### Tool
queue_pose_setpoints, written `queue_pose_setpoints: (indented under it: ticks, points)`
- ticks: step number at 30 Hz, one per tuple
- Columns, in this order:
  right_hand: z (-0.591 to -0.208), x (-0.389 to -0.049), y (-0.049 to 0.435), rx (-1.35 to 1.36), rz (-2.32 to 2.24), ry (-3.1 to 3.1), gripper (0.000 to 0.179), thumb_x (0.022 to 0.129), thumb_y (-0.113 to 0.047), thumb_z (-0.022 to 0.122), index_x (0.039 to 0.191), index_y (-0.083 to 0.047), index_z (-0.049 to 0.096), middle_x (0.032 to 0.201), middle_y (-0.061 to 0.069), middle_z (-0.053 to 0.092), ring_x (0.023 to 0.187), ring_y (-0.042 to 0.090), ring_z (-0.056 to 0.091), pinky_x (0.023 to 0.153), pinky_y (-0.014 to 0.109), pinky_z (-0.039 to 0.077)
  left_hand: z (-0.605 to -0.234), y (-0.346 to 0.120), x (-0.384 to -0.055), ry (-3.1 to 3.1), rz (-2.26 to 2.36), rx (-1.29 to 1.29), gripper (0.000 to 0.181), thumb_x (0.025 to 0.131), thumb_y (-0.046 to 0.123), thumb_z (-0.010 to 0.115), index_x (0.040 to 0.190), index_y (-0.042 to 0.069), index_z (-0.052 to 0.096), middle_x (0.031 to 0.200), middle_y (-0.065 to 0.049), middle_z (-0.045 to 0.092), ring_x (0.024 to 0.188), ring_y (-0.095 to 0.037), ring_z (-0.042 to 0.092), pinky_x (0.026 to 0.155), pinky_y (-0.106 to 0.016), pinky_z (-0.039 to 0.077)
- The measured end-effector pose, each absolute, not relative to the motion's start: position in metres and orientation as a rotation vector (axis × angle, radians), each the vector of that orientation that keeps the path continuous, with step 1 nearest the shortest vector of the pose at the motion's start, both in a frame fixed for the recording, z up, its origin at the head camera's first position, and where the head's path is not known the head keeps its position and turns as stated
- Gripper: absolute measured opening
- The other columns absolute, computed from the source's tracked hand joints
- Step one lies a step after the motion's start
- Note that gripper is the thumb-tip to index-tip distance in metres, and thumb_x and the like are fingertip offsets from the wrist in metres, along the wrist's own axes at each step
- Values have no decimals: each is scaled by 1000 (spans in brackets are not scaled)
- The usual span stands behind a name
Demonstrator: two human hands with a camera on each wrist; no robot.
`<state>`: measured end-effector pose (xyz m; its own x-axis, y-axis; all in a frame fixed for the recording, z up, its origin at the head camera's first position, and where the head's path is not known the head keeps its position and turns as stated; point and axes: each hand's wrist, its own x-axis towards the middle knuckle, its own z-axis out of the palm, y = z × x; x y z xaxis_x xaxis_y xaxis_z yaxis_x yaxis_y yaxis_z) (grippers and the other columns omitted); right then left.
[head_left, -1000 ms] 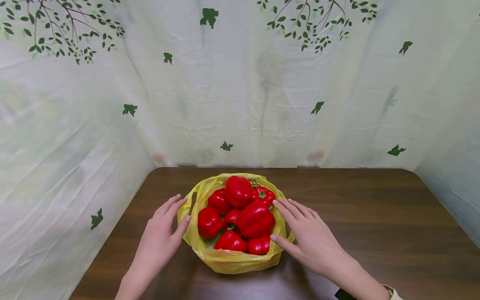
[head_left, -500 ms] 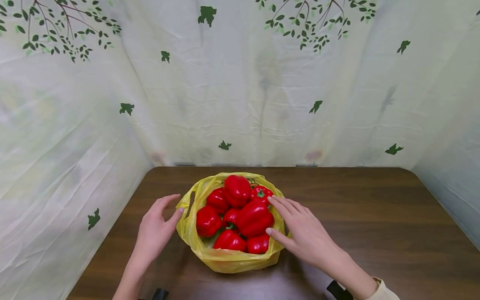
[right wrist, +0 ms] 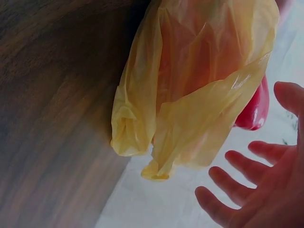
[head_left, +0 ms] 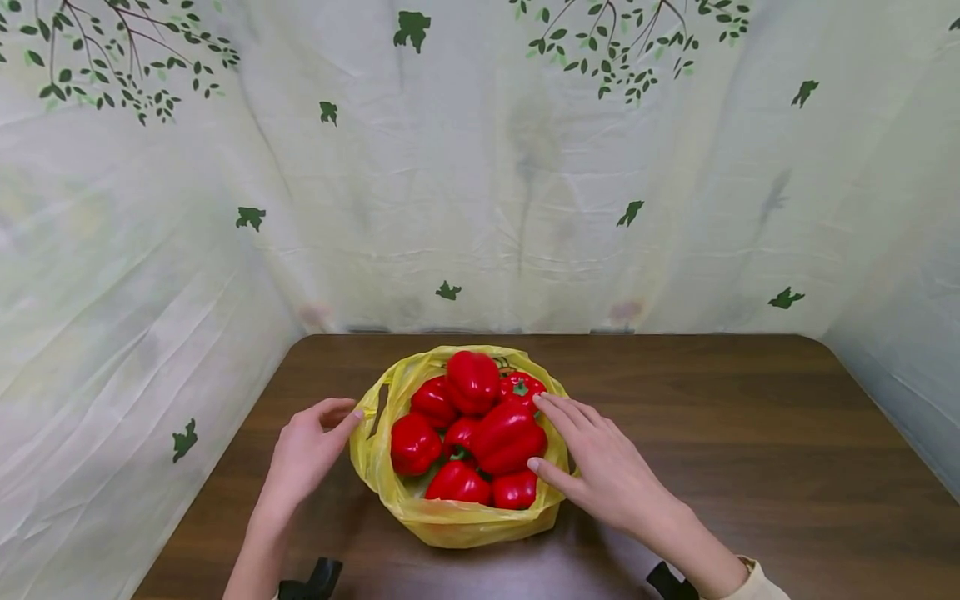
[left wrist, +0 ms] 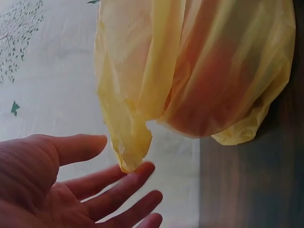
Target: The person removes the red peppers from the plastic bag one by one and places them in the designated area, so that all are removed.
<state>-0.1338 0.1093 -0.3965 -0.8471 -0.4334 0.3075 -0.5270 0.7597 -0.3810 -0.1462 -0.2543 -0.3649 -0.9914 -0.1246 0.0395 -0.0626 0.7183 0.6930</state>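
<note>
A yellow plastic bag (head_left: 457, 529) stands on the table, its mouth wide and full of several red bell peppers (head_left: 510, 437). At its left side is my left hand (head_left: 307, 446), thumb and fingers spread apart around the bag's handle (left wrist: 130, 142). In the left wrist view the handle's tip meets the fingers while the thumb lies beside it, not pressed on it. My right hand (head_left: 600, 462) hovers at the right rim, fingers extended and holding nothing. In the right wrist view those fingers (right wrist: 237, 183) are spread beside the bag.
The dark wooden table (head_left: 720, 433) stretches right of the bag. A pale curtain (head_left: 525, 167) with printed leaves and birds encloses the back and sides. Black bands (head_left: 315, 579) show near both wrists.
My left hand has drawn slightly left, and its thumb and fingers have come closer together at the bag's handle. My right hand has shifted slightly left over the rim. The peppers stay put.
</note>
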Motion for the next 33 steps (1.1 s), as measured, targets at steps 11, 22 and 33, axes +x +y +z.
queue_pose_setpoints:
  ticks: [11, 22, 33]
  points:
    - [-398, -135, 107, 772, 713, -2751, 73, 88, -51, 67, 149, -20, 42, 149, -2, 43, 132, 27, 43, 101, 56, 41, -376, -264, -155, -2752, -1449, 152, 30, 95, 21, 66, 114, -1, 68, 99, -9, 71, 94, -23, 62, 81, -34, 49]
    - [-397, -142, 102, 820, 752, -2750, 75, 87, -50, 70, 150, -23, 41, 149, -4, 42, 134, 22, 40, 103, 53, 39, -374, -266, -157, -2578, -1781, 185, 33, 90, 22, 73, 112, -1, 68, 98, -5, 71, 87, -15, 65, 77, -35, 55]
    - [-401, -151, 98, 952, 800, -2703, 80, 84, -41, 76, 151, -20, 38, 152, -4, 39, 138, 18, 36, 106, 50, 37, -370, -263, -156, -2470, -1944, 189, 30, 90, 22, 74, 104, -3, 67, 88, -4, 71, 76, -22, 68, 70, -39, 57]
